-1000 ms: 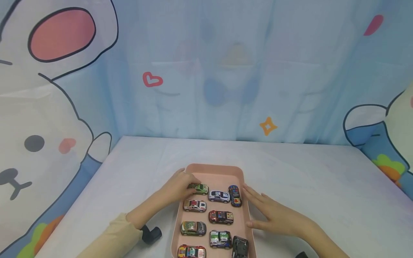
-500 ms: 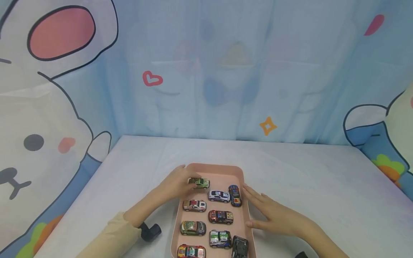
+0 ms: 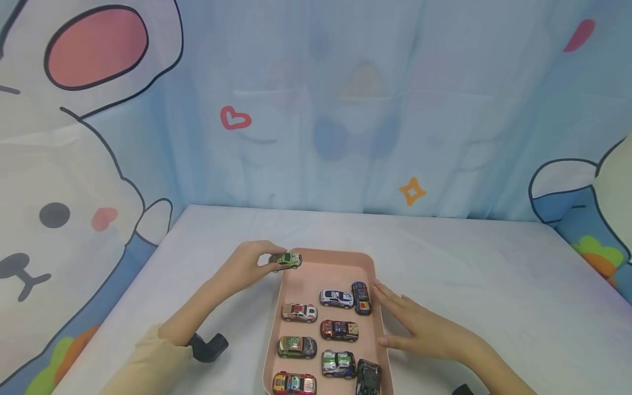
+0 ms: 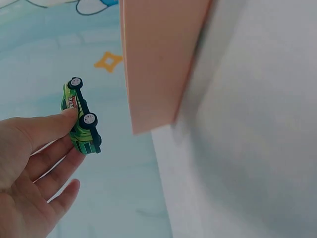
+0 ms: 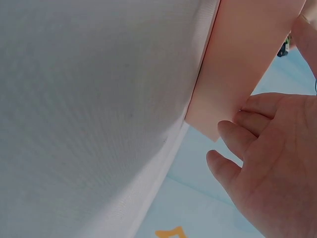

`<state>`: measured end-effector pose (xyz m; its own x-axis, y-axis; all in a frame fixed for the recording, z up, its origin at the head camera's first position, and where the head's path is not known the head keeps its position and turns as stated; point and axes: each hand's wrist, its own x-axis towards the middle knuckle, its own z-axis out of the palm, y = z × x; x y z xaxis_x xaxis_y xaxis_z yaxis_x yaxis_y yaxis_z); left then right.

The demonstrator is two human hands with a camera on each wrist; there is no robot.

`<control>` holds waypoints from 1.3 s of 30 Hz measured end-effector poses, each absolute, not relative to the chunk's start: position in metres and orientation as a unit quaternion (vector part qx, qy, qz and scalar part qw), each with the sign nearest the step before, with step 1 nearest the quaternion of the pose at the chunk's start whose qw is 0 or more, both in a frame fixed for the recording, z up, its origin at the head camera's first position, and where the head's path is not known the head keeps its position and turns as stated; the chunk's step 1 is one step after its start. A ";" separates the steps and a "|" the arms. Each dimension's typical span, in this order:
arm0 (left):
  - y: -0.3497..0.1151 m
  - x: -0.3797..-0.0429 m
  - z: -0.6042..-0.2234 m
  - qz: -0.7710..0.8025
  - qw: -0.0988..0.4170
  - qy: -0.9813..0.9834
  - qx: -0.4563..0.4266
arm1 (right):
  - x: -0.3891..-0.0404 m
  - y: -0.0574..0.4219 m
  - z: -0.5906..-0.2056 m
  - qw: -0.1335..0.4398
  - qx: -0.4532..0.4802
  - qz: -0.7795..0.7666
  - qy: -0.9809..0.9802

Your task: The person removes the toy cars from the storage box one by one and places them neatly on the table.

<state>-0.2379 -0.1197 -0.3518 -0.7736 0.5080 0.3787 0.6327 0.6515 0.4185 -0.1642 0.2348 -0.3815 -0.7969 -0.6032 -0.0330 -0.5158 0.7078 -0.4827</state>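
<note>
A green toy car (image 3: 286,260) is pinched between the thumb and fingers of my left hand (image 3: 244,267), lifted over the far left corner of the pink tray (image 3: 333,264). In the left wrist view the green car (image 4: 80,116) shows its wheels, with the thumb against its side. My right hand (image 3: 424,332) rests at the tray's right edge with its fingers straight. The right wrist view has those fingertips (image 5: 247,106) against the tray's outer wall (image 5: 247,49).
Inside the tray are several toy cars, among them a white one (image 3: 337,298), a blue one (image 3: 361,298), a red one (image 3: 339,330) and a black one (image 3: 368,377). The tray stands on a white-covered table (image 3: 474,263) before a blue printed curtain (image 3: 296,164).
My left hand has picked the green toy car up off the tray floor and carried it up and left to the far left corner. The right hand has stayed put.
</note>
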 end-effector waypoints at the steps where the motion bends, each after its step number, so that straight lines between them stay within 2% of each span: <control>1: -0.124 -0.238 -0.353 -0.273 0.114 -0.903 -0.312 | -0.164 0.235 -0.382 0.094 -0.305 -0.231 0.919; 17: -0.159 -0.242 -0.382 -0.266 0.078 -0.918 -0.282 | -0.164 0.238 -0.382 0.096 -0.302 -0.236 0.919; 26: -0.159 -0.246 -0.393 -0.224 0.046 -0.927 -0.297 | -0.164 0.237 -0.382 0.093 -0.304 -0.241 0.917; 39: -0.151 -0.247 -0.395 -0.205 0.031 -0.931 -0.299 | -0.164 0.237 -0.383 0.105 -0.300 -0.252 0.914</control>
<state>-0.2467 -0.1508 -0.3951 -0.8196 0.5441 0.1796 0.5692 0.7372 0.3640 -0.1639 0.2368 -0.3828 -0.7986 -0.6005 -0.0408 -0.4948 0.6937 -0.5234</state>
